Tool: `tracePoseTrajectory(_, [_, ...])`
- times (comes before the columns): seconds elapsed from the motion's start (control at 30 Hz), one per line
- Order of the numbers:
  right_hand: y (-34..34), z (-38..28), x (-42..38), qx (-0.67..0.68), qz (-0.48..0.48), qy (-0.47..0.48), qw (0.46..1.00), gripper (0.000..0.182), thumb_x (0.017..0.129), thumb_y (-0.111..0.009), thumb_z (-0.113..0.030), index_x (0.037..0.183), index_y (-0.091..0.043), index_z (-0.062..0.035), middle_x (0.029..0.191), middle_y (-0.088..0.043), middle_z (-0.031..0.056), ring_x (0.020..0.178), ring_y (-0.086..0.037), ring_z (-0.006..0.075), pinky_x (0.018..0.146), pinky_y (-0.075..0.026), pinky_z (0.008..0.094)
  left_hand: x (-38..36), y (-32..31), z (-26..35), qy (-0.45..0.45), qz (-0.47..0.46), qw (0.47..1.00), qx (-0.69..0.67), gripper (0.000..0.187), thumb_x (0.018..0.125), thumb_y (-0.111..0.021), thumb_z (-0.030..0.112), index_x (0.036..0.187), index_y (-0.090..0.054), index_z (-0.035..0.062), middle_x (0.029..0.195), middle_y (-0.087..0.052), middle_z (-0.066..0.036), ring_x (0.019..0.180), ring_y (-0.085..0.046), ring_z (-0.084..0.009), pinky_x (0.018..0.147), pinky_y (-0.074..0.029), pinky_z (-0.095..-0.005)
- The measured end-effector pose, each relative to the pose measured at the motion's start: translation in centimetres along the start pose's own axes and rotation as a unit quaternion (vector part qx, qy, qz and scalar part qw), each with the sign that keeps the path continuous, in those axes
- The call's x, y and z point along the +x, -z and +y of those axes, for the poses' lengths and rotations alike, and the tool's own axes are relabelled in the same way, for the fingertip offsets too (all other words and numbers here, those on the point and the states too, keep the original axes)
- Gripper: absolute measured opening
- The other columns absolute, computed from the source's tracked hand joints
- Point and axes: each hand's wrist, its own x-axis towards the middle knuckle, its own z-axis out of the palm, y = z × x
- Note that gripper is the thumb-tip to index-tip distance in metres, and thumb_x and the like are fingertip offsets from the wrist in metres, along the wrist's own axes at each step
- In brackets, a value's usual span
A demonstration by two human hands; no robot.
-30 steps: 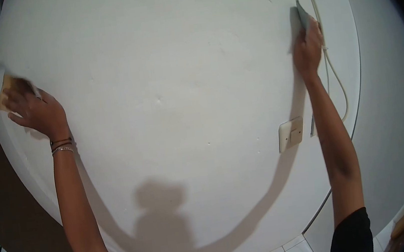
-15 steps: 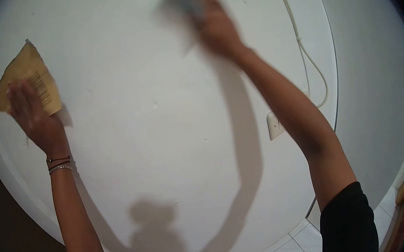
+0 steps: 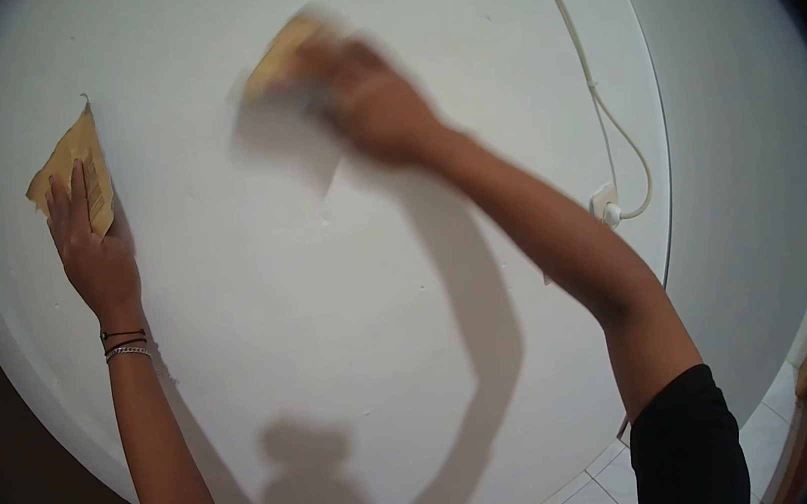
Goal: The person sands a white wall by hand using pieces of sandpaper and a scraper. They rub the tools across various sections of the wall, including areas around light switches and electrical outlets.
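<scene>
My left hand (image 3: 77, 216) is on the left part of the white wall (image 3: 278, 298), fingers stretched over a creased piece of brown sandpaper (image 3: 71, 172) with dark print on its back. The paper's pointed corner sticks up above the fingertips. Higher and nearer the middle, my right hand (image 3: 370, 100) is smeared by motion. Its fingers are bent round another tan piece, apparently sandpaper too (image 3: 277, 61), held at the wall. Blur hides the exact grip and what the greyish patch under those fingers is.
A white cable (image 3: 562, 21) runs down the wall to a plug in a socket (image 3: 605, 202), close to my right forearm. Beyond stands a tall white panel (image 3: 739, 110). White floor tiles (image 3: 595, 500) meet the wall's base. Small dents mark the wall.
My right hand has swept left and slightly down with its paper. The left hand and its sandpaper have shifted a little right and down, and the paper looks narrower. The view has moved slightly.
</scene>
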Motion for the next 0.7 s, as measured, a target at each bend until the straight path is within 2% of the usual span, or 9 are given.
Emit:
tracePoseTrajectory(0.03, [1.1,3.1,0.2,-0.008,0.099,-0.057,0.993,0.04,0.085,-0.044,-0.019,0.123,-0.044,-0.0074,0.126,-0.047,0.0158,0.116,-0.042,0.0318,0.101,-0.029,0.0419,0.1,0.1,0.1,0.0,0.007,1.0,-0.002,0.057,0.077,-0.06,0.004,0.128,-0.044,0.0249,0.136,-0.038,-0.009,0.124,-0.037,-0.0269,0.105,-0.031,-0.0386])
tracePoseTrajectory(0.1, [3.4,8.9,0.2,0.036,0.107,-0.408,0.906,0.038,0.087,-0.042,-0.02,0.115,-0.043,0.0068,0.104,-0.054,0.0234,0.092,-0.053,0.0388,0.082,-0.041,0.0433,0.2,0.5,0.7,0.009,0.006,1.0,-0.004,0.057,0.078,-0.059,0.003,0.128,-0.044,0.0246,0.135,-0.038,-0.009,0.124,-0.037,-0.0264,0.105,-0.031,-0.0384])
tracePoseTrajectory(0.17, [3.6,10.4,-0.7,-0.045,0.196,-0.406,0.892,0.038,0.089,-0.04,-0.02,0.115,-0.043,0.0069,0.104,-0.055,0.0231,0.09,-0.052,0.0393,0.085,-0.039,0.0449,0.3,0.6,0.4,0.019,0.007,1.0,-0.011,0.056,0.078,-0.059,0.002,0.128,-0.044,0.0244,0.135,-0.038,-0.009,0.124,-0.038,-0.0258,0.105,-0.031,-0.0383])
tracePoseTrajectory(0.23, [4.6,7.7,-1.0,-0.055,0.146,-0.369,0.916,0.038,0.088,-0.04,-0.019,0.116,-0.042,0.0071,0.105,-0.055,0.0226,0.094,-0.051,0.0399,0.09,-0.034,0.0472,0.1,0.5,0.5,0.005,0.018,1.0,-0.006,0.054,0.079,-0.058,0.003,0.127,-0.045,0.0237,0.134,-0.04,-0.008,0.124,-0.038,-0.0244,0.105,-0.031,-0.0378])
tracePoseTrajectory(0.33, [-0.3,-1.6,-2.6,0.051,0.054,-0.116,0.99,0.046,0.082,-0.042,-0.009,0.129,-0.041,-0.0085,0.136,-0.036,0.0136,0.126,-0.032,0.0327,0.106,-0.022,0.044,0.0,-0.1,-0.2,-0.003,0.019,1.0,0.008,0.052,0.081,-0.057,0.004,0.127,-0.045,0.0238,0.134,-0.04,-0.007,0.124,-0.038,-0.023,0.105,-0.03,-0.0376])
tracePoseTrajectory(0.4, [1.5,-6.6,-3.9,0.061,-0.062,0.055,0.995,0.05,0.079,-0.048,-0.008,0.128,-0.042,-0.0158,0.135,-0.039,0.005,0.128,-0.032,0.0196,0.107,-0.023,0.0425,0.1,0.4,0.6,0.014,0.002,1.0,-0.001,0.048,0.083,-0.056,0.007,0.127,-0.045,0.0227,0.134,-0.041,-0.007,0.123,-0.038,-0.0234,0.105,-0.031,-0.038])
tracePoseTrajectory(0.47, [2.0,-3.3,-4.4,0.065,-0.069,0.128,0.987,0.045,0.081,-0.048,-0.011,0.126,-0.045,-0.0137,0.134,-0.041,0.0046,0.126,-0.035,0.0227,0.105,-0.026,0.0415,0.5,0.8,1.3,-0.006,0.011,0.999,-0.034,0.044,0.085,-0.054,0.007,0.126,-0.046,0.021,0.133,-0.041,-0.007,0.123,-0.038,-0.024,0.105,-0.031,-0.0386])
tracePoseTrajectory(0.6, [4.1,7.5,-5.3,0.05,0.14,-0.244,0.958,0.04,0.088,-0.043,-0.021,0.123,-0.045,-0.0019,0.128,-0.044,0.0164,0.12,-0.04,0.03,0.102,-0.026,0.0452,0.1,1.0,2.7,-0.006,0.018,0.999,-0.029,0.042,0.086,-0.051,0.007,0.126,-0.047,0.0194,0.133,-0.042,-0.008,0.124,-0.038,-0.0266,0.103,-0.032,-0.0383])
tracePoseTrajectory(0.7, [5.2,10.3,-6.3,0.04,0.109,-0.414,0.903,0.043,0.087,-0.048,-0.026,0.12,-0.044,0.0015,0.109,-0.051,0.0253,0.1,-0.047,0.0385,0.091,-0.035,0.0452,0.0,1.2,2.6,-0.024,-0.005,1.0,0.015,0.037,0.091,-0.045,0.013,0.128,-0.044,0.0156,0.135,-0.039,-0.009,0.126,-0.034,-0.0264,0.106,-0.028,-0.0366])
